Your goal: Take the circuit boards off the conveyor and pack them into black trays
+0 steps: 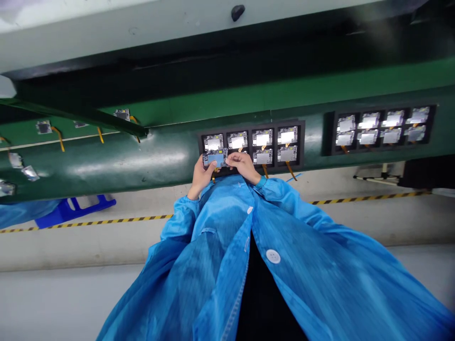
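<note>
A circuit board [221, 157] with a blue pad on it is held up over the near left part of a black tray [302, 142]. My left hand [202, 176] grips its left side, the thumb lying on the blue pad. At the right edge of the board, my right hand [243, 166] has thumb and fingertips pinched together; whatever sits between them is too small to name. Several boards with silvery shields, such as this circuit board [262, 138], lie in the tray's compartments. Orange flex cables hang from the near row, and my hands partly cover that row.
Another black tray [333, 135] filled with boards lies on the green bench [167, 147] to the right. Loose boards with orange cables, including this one [44, 127], are at the left. A green post [106, 119] slants across there. A blue stool [76, 210] stands below.
</note>
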`<state>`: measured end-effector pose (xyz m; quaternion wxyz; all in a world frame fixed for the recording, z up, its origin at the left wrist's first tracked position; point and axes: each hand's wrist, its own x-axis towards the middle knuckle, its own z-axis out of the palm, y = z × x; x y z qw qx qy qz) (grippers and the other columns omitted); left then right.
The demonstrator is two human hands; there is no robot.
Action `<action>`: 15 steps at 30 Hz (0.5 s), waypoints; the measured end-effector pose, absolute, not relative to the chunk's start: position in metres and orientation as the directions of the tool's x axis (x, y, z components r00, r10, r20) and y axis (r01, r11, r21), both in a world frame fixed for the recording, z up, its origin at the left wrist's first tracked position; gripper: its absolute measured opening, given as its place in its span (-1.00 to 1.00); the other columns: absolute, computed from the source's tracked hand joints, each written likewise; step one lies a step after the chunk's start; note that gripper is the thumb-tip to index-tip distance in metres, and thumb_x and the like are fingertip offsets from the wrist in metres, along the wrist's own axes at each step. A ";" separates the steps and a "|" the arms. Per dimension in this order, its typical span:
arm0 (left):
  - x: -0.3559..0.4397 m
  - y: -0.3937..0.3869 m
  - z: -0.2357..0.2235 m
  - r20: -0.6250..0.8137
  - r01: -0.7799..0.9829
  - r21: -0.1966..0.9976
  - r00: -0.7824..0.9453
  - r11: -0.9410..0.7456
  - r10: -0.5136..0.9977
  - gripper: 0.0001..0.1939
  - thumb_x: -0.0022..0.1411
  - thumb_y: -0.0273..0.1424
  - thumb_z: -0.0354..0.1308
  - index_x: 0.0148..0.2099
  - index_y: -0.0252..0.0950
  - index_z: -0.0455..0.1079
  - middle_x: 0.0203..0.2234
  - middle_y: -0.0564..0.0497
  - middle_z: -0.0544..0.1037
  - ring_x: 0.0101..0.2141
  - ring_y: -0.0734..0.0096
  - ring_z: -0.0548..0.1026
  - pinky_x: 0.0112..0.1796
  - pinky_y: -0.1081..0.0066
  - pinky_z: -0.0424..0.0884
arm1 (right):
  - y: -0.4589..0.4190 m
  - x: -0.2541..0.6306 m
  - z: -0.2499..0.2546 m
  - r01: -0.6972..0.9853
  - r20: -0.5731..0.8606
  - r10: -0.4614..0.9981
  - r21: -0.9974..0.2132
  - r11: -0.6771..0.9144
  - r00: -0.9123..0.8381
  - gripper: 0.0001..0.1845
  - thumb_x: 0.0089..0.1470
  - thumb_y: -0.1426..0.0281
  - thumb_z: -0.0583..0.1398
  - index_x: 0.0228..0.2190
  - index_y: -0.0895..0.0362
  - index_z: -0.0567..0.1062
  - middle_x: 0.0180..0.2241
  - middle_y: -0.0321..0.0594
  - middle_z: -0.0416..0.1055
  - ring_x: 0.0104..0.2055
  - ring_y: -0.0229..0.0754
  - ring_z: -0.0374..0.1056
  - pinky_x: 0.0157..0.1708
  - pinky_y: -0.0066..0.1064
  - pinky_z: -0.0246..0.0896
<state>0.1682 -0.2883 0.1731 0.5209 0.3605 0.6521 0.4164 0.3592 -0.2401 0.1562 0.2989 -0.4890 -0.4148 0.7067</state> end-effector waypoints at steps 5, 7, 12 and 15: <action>0.155 -0.287 0.148 -0.558 -0.179 0.829 -0.204 0.529 0.805 -0.65 0.22 -0.30 0.47 -0.04 -0.34 0.49 -0.18 -0.11 0.70 -0.23 0.24 0.69 -0.07 0.19 0.68 | -0.243 0.354 0.134 -0.003 -0.483 0.782 -0.850 -0.527 -0.393 -0.45 -0.09 -0.07 0.51 -0.38 0.04 0.44 -0.48 -0.35 0.48 -0.47 -0.25 0.41 -0.54 -0.45 0.28; 0.152 -0.287 0.139 -0.626 -0.249 0.777 -0.210 0.578 0.751 -0.67 0.21 -0.35 0.46 -0.07 -0.34 0.47 -0.21 -0.09 0.70 -0.28 0.30 0.68 -0.11 0.18 0.70 | -0.248 0.362 0.129 0.009 -0.492 0.794 -0.852 -0.524 -0.357 -0.49 -0.05 -0.02 0.49 -0.34 0.04 0.45 -0.44 -0.36 0.48 -0.48 -0.27 0.38 -0.56 -0.47 0.23; 0.160 -0.291 0.126 -0.708 -0.342 0.687 -0.118 0.641 0.696 -0.68 0.27 -0.34 0.48 -0.09 -0.33 0.42 -0.25 -0.06 0.69 -0.33 0.38 0.68 -0.08 0.20 0.71 | -0.264 0.400 0.121 0.050 -0.467 0.865 -0.883 -0.467 -0.182 -0.62 0.09 0.04 0.39 -0.37 0.04 0.45 -0.43 -0.33 0.48 -0.46 -0.28 0.32 -0.49 -0.45 0.22; 0.169 -0.291 0.123 -0.723 -0.378 0.665 -0.110 0.644 0.682 -0.72 0.33 -0.37 0.43 -0.07 -0.32 0.39 -0.26 -0.07 0.68 -0.29 0.35 0.71 -0.02 0.18 0.70 | -0.268 0.429 0.112 0.067 -0.427 0.904 -0.902 -0.426 0.011 -0.70 0.13 0.11 0.35 -0.35 0.03 0.45 -0.45 -0.35 0.45 -0.48 -0.27 0.27 -0.47 -0.43 0.21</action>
